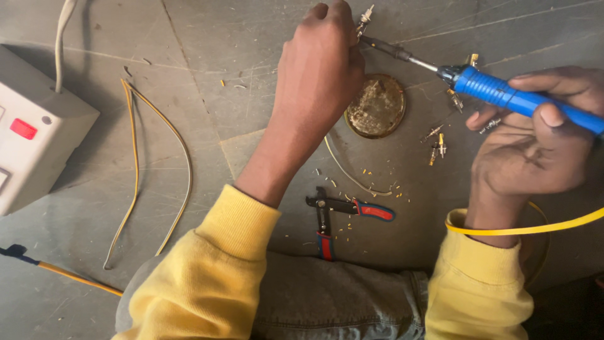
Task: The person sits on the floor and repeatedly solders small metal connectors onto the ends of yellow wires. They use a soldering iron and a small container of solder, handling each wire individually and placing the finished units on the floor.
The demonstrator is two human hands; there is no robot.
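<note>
I have one view only, from the camera worn on the head, looking almost straight down at the grey floor from close range. Taking the round tin as my mark, it sits just above and right of frame centre. The white socket box is cut off at the far left of it, and my yellow sleeves fill the edge below.
</note>
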